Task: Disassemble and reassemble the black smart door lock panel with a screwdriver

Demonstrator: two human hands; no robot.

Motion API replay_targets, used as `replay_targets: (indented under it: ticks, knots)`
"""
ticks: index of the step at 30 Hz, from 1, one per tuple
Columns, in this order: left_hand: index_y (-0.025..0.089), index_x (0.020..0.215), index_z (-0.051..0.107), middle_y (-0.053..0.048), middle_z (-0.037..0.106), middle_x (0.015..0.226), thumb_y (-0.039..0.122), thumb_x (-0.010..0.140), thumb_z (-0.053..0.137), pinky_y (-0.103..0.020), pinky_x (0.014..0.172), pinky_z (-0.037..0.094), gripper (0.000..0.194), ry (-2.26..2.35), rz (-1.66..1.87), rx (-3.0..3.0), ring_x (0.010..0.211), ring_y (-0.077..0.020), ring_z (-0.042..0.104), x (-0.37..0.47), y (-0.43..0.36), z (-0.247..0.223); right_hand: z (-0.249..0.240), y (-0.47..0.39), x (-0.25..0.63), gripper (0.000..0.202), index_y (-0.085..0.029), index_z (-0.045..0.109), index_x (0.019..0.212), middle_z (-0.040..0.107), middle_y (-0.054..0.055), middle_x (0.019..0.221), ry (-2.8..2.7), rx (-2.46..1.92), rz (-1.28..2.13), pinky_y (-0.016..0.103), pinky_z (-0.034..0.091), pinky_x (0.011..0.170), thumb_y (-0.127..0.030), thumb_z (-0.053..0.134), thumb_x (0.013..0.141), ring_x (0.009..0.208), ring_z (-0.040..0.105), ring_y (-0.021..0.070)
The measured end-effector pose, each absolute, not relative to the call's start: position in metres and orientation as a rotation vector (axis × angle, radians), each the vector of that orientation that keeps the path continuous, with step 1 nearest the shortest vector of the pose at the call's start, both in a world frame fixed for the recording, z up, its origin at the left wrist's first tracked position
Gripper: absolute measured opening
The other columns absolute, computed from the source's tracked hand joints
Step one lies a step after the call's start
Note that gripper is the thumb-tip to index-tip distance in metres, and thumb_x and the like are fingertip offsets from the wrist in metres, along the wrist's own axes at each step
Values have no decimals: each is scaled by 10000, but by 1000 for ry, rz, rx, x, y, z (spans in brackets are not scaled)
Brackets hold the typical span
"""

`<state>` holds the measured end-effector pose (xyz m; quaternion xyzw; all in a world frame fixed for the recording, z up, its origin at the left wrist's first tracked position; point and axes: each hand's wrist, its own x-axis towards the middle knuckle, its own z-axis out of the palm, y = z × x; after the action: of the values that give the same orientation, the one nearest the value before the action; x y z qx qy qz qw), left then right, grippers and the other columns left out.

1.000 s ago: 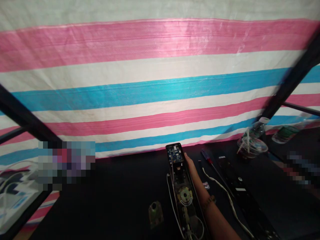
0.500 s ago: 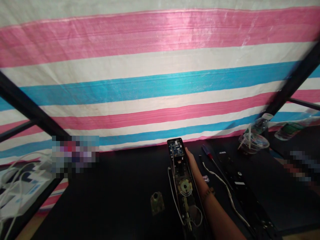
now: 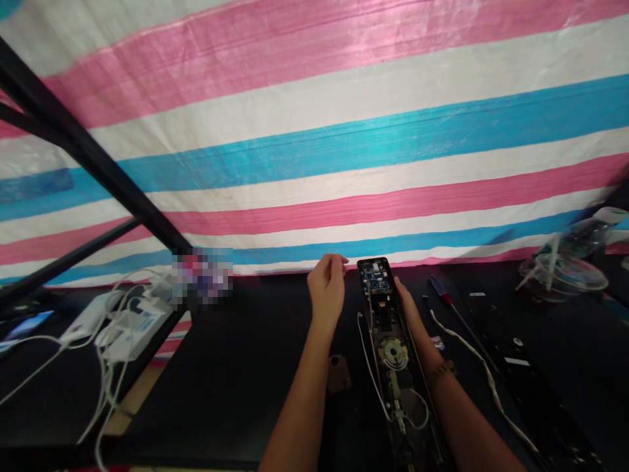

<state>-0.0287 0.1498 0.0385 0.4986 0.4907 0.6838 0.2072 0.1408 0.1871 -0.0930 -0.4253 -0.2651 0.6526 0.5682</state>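
The left hand (image 3: 328,288) has entered view, so both hands now flank the opened device (image 3: 393,354), whose circuit-board end lies near the far edge of the tabletop (image 3: 236,373). Left fingers: curled, contents indeterminable. Right hand (image 3: 407,300): against the casing, finger closure hidden. Panel label (image 3: 517,362): illegible; no brand readable.

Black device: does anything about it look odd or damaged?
The device looks odd because it is open, baring its circuit board, and a white wire hangs out along its left side. I see no clear breakage, though its lower end is dim.
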Motion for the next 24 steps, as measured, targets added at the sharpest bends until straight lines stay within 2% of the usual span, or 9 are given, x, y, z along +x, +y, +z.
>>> replay_targets:
  ticks: [2,4,7,11,14,17,20,24]
  knots:
    - [170,784,653,-13,655,723,353,879,590,-256,662,483,216,1429,1657,1481,675,-136,603,-20,170,11,-93,193,141,524,-163,749,824,770,53,750,-623,-1021,1521,363,557,795,-652,742,637,792,725,267]
    - [170,929,652,-50,705,877,343,878,589,-279,749,512,191,1385,1585,1462,796,-160,654,-9,184,-16,-93,199,141,524,-165,756,837,774,70,767,-599,-1034,1527,387,552,851,-656,717,658,890,726,298]
    - [196,1222,574,-75,722,1026,350,903,567,-303,810,539,354,1225,1523,1352,902,-180,689,4,188,-45,-93,203,140,516,-163,770,898,777,97,778,-569,-1064,1525,434,544,903,-635,683,709,995,710,342]
    - [219,1366,508,-66,726,1050,379,931,523,-297,792,560,464,1172,1484,1216,910,-185,701,12,183,-60,-91,197,140,528,-154,770,982,784,104,823,-604,-1044,1515,446,541,929,-599,717,702,1043,697,360]
    - [225,1455,442,-72,721,1138,396,944,498,-316,846,564,542,1125,1459,1170,979,-200,700,12,182,-63,-87,192,141,592,-152,754,1060,787,105,881,-636,-1028,1545,449,544,929,-616,716,696,1063,689,361]
    - [213,1493,415,-89,663,1301,421,948,493,-351,991,513,588,1121,1454,1181,1180,-231,632,11,183,-66,-82,192,140,604,-146,748,1078,787,101,885,-651,-1044,1535,444,554,912,-616,719,700,1051,693,357]
    - [223,1506,400,-60,533,1469,445,948,491,-350,1134,387,607,1095,1446,1203,1377,-228,468,9,183,-70,-79,193,139,570,-147,752,1062,787,89,850,-640,-1066,1505,435,563,892,-597,716,715,1027,702,353]
    - [238,1518,376,-26,412,1555,472,950,481,-354,1198,279,623,1083,1428,1191,1451,-217,350,8,183,-72,-79,193,139,547,-151,758,1041,788,89,852,-650,-1053,1497,429,563,891,-588,718,714,1025,706,347]
